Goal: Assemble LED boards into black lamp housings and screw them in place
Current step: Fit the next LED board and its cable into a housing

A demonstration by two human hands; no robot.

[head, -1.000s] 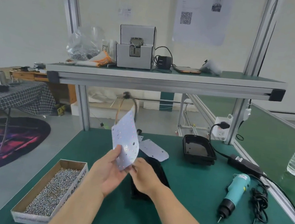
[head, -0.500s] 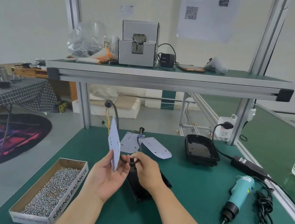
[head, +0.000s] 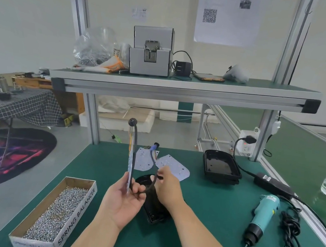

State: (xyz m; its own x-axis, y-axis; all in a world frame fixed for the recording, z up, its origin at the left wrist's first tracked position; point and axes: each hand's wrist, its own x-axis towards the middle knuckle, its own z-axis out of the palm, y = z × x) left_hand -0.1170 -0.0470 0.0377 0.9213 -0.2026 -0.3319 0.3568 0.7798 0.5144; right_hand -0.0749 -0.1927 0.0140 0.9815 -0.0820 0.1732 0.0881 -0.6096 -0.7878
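One green-matted desk [head: 196,222] carries everything here. At its near left corner sits a long open cardboard box [head: 78,216], printed "SPRING BALANCER" on its side and heaped with small steel screws [head: 58,209]. Toward the far right corner rests a stack of black plastic lamp housings [head: 221,168], hollow side up. A single black lamp housing [head: 151,211] lies on the mat at the desk's middle, mostly hidden under the hands. Near the right edge a teal electric screwdriver [head: 262,217] lies with its bit pointing at the near edge. Two flat white LED boards [head: 174,167] lie side by side toward the far edge, just beyond the hands.

The left hand [head: 124,199], palm up, grips the lower end of a third thin white LED board [head: 131,160], held upright and edge-on above the single housing. A black cable [head: 135,140] runs down alongside this board and loops across to the right hand [head: 167,189], whose fingertips pinch it.
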